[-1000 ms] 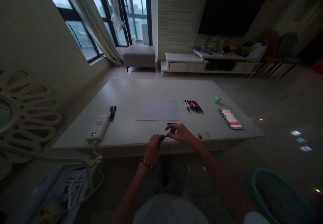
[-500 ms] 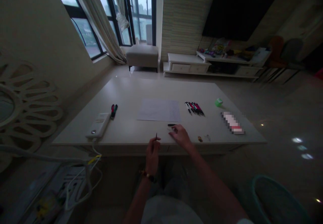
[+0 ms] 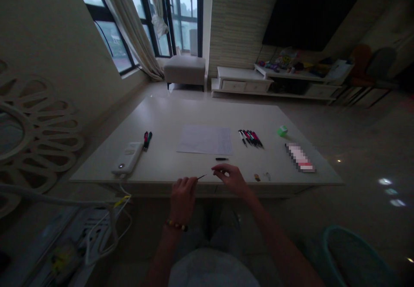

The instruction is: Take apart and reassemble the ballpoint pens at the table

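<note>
My left hand [image 3: 183, 198], with a beaded bracelet at the wrist, is closed on a thin dark pen refill [image 3: 202, 176] whose tip points right. Facing that tip, my right hand [image 3: 231, 179] is pinched at thumb and forefinger; anything between them is too small to make out. A short black pen barrel [image 3: 221, 159] lies on the white table [image 3: 161, 166] just beyond my right fingers. Behind it is a sheet of paper [image 3: 203, 140] with writing along its right side. Several pens [image 3: 250, 138] lie in a row to the paper's right.
Two pens [image 3: 147, 141] lie at left beside a white power strip [image 3: 127, 159] with a cable. Near the front edge are a small brownish piece [image 3: 257, 177] and a clear one [image 3: 267, 176]. A green object [image 3: 282, 130] and a blurred-out phone-like item [image 3: 300, 157] are at right.
My left hand has moved left and the refill has tipped from upright to nearly level, pointing right. My right hand has drawn back from the black barrel, which stays on the table.
</note>
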Demonstrator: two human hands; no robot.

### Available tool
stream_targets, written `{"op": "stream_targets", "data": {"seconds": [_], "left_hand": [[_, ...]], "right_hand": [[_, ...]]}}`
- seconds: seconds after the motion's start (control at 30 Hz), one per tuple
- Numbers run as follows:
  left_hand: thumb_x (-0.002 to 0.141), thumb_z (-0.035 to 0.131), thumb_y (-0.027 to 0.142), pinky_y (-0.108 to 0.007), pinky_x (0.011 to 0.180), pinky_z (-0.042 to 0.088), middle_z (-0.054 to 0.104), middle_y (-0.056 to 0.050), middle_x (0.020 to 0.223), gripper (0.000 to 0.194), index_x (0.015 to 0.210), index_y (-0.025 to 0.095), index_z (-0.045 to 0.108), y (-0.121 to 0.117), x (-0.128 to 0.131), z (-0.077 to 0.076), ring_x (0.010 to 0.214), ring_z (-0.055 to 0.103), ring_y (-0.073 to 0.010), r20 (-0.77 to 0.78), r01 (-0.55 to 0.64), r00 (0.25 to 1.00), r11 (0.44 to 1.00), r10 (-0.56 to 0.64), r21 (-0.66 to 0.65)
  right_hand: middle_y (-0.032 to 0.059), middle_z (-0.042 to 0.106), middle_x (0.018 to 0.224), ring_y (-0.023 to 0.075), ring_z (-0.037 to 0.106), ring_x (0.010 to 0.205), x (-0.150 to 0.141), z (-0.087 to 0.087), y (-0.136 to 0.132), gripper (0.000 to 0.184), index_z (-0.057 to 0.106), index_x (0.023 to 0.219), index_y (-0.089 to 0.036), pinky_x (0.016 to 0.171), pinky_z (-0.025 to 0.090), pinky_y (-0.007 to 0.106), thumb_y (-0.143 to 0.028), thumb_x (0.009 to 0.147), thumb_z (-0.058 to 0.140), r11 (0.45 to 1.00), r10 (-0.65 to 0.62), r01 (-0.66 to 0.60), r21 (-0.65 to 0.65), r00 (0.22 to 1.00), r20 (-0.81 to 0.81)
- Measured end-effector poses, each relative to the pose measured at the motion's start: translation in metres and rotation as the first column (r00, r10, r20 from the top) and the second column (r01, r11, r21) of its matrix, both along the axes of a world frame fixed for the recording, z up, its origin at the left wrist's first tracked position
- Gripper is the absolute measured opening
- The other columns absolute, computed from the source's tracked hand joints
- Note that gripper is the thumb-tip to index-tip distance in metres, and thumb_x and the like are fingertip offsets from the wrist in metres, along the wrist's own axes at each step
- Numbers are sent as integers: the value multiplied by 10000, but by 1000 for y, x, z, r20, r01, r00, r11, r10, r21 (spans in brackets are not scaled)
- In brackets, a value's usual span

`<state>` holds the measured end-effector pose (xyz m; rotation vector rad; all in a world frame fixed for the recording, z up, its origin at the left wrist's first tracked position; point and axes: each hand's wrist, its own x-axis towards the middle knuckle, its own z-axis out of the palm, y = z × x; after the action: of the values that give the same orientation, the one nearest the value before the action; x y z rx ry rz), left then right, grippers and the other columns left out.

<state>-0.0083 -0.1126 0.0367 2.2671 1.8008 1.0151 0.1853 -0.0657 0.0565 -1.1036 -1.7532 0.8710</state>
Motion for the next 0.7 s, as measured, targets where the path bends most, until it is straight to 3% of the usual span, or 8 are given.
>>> {"op": "stream_targets", "data": {"seconds": [0.1, 0.2, 0.7], "left_hand": [[877, 401, 293, -325, 702, 344, 593, -35, 768, 198, 896, 231, 589, -3, 0, 10, 743, 484, -188, -59, 3, 998, 1000, -2, 16], [884, 387, 291, -321, 700, 341, 589, -37, 766, 208, 910, 232, 585, -4, 1, 13, 739, 478, -183, -73, 17, 997, 999, -14, 38], [881, 399, 288, -323, 707, 335, 588, -34, 773, 200, 913, 238, 590, -6, 1, 15, 744, 475, -186, -49, 21, 999, 999, -20, 30]], "right_hand": [[50, 659, 831, 149, 594, 761, -3, 19, -12, 130, 670, 872, -206, 676, 464, 268, -237, 804, 564, 998, 33, -32, 53, 999, -10], [44, 653, 824, 147, 591, 750, -7, 27, -15, 131, 667, 881, -212, 679, 469, 273, -237, 810, 560, 998, 43, -43, 55, 999, -9], [33, 636, 804, 136, 581, 738, -13, 28, -18, 121, 665, 875, -211, 666, 460, 254, -246, 813, 567, 997, 50, -48, 65, 998, -35]]}}
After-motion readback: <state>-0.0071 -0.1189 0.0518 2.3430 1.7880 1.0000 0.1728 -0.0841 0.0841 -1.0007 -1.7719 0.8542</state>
